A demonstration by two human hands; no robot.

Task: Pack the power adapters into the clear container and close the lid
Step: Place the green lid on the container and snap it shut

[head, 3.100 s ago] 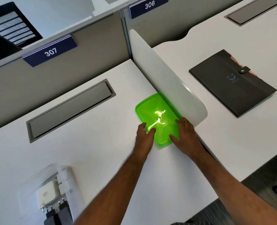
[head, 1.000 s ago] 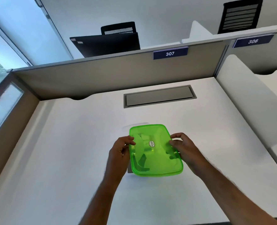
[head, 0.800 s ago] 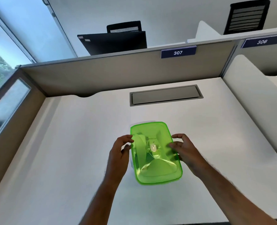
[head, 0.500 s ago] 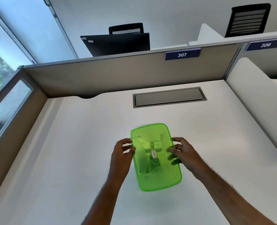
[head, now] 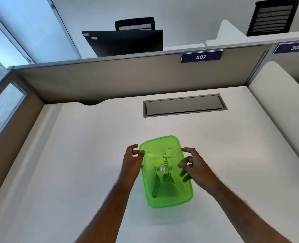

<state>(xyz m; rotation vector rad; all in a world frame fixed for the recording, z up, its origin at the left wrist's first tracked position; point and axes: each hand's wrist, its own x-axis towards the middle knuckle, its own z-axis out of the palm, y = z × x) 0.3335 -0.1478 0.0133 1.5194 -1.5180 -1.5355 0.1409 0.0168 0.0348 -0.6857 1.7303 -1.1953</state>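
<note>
A translucent green lid (head: 169, 146) lies over the clear container in the middle of the white desk (head: 75, 155). The container itself is almost wholly hidden under it. Through the green plastic the power adapters (head: 168, 190) show as pale and dark shapes. My left hand (head: 132, 162) is at the lid's left rim, thumb and fingers pinched on the far left corner. My right hand (head: 196, 165) is at the right rim with its curled fingers over the edge; they are blurred.
A grey cable flap (head: 184, 105) is set into the desk beyond the container. A tan partition (head: 110, 81) labelled 307 closes the back, a white divider (head: 276, 111) the right side, and a window wall (head: 3, 109) the left.
The lid came from beside the right divider to over the container at mid desk. In the last second it settled lower and my hands shifted along its two long rims.
</note>
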